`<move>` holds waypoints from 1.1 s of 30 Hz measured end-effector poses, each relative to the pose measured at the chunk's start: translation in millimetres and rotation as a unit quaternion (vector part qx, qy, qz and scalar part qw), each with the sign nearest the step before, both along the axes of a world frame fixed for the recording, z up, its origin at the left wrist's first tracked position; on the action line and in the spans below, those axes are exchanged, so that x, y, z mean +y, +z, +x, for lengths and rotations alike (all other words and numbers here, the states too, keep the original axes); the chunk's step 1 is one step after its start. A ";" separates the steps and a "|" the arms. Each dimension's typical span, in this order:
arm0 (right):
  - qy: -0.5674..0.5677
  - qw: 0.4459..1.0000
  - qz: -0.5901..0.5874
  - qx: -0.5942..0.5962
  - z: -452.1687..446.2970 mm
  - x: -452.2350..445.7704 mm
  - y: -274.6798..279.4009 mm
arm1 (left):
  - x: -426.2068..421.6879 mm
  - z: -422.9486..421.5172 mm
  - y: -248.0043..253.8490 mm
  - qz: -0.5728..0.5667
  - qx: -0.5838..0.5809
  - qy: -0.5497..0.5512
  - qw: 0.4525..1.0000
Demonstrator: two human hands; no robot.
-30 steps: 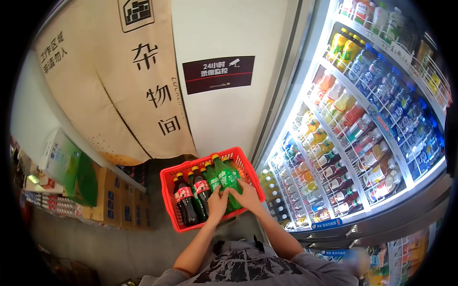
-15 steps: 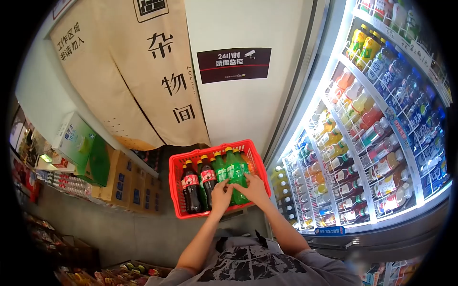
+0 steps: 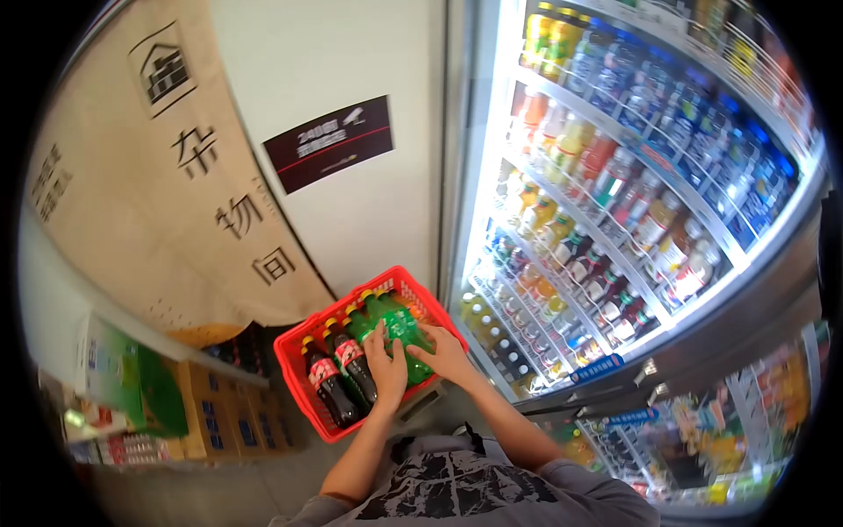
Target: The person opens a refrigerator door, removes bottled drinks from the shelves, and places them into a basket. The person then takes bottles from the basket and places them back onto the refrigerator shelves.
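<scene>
A red plastic basket [image 3: 303, 393] holds several soda bottles, their caps yellow where they show. Cola bottles with dark contents and red labels, one of them a cola bottle [image 3: 327, 386], lean at its left side. Green soda bottles fill the middle and right. My left hand [image 3: 386, 367] lies along the left side of a green soda bottle [image 3: 400, 327], its fingers pointing up the bottle and the thumb apart. On the bottle's right side, my right hand [image 3: 443, 356] curls its fingers against it. The bottle is between both hands, its lower part partly covered.
A lit drinks fridge [image 3: 615, 176] with rows of bottles stands on the right. Ahead hang a beige curtain [image 3: 158, 237] and a white wall panel [image 3: 351, 211] with a dark sign [image 3: 329, 145]. Cardboard boxes [image 3: 211, 413] are stacked at the left.
My view has turned right, so the basket, curtain and sign sit further left and tilted. My hands have moved slightly apart around the green soda bottle, which leans more.
</scene>
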State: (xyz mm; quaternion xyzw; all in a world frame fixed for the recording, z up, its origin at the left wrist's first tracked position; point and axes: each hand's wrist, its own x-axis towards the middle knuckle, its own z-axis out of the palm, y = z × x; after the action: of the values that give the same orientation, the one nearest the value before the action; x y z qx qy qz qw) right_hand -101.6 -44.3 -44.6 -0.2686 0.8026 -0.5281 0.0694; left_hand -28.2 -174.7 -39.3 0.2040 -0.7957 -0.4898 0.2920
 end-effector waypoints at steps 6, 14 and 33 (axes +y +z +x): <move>-0.184 0.973 -0.142 -0.006 24.6 20.9 6.1 | 13.5 -4.1 42.4 -0.071 0.061 -0.123 0.988; -0.361 0.913 -0.179 -0.067 120.6 78.7 -7.5 | 84.7 32.1 27.9 0.035 0.089 -0.356 0.929; -0.574 0.753 -0.316 0.066 234.9 264.7 15.0 | 267.7 70.1 26.3 0.231 -0.058 -0.625 0.744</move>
State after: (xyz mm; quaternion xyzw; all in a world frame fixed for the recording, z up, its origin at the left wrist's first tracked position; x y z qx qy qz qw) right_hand 133.3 220.4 -29.6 0.2014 0.5960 -0.6731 -0.3888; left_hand 41.9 93.0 -13.0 -0.2496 -0.6231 -0.7187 -0.1816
